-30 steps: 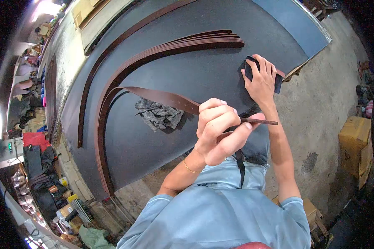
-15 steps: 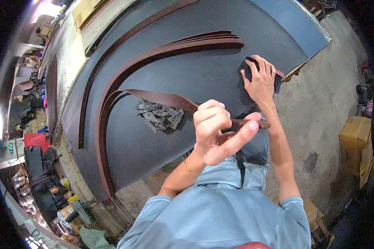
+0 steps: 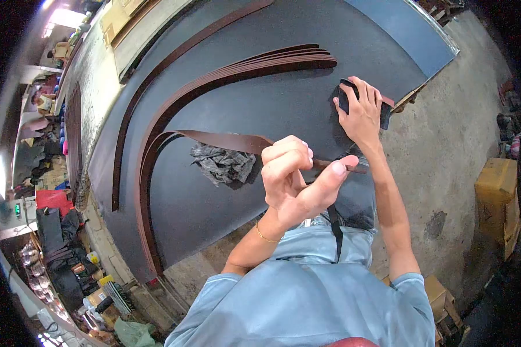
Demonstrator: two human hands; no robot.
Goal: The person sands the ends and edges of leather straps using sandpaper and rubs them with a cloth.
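Observation:
My left hand point(image 3: 292, 176) is raised in front of my shirt, closed on the end part of a brown leather strip point(image 3: 228, 140). The strip's tip pokes out past my thumb, and the rest arcs back to the left. My right hand point(image 3: 362, 113) lies at the table's right edge, its fingers curled over a black block-like thing point(image 3: 344, 104), partly hidden by the hand. A small reddish-brown strip end point(image 3: 388, 101) shows beside those fingers. Below the held strip lies a crumpled dark cloth or plastic sheet point(image 3: 223, 163).
A stack of brown strips point(image 3: 243, 69) curves across the dark tabletop point(image 3: 214, 214), with a single strip point(image 3: 150, 72) beyond it. More strips point(image 3: 74, 139) lie at the far left. A cardboard box point(image 3: 495, 185) stands on the floor at right; cluttered shelves line the left.
My left hand has shifted slightly left and up with the strip, whose raised part sits a little lower. My right hand stays nearly in place on the black thing.

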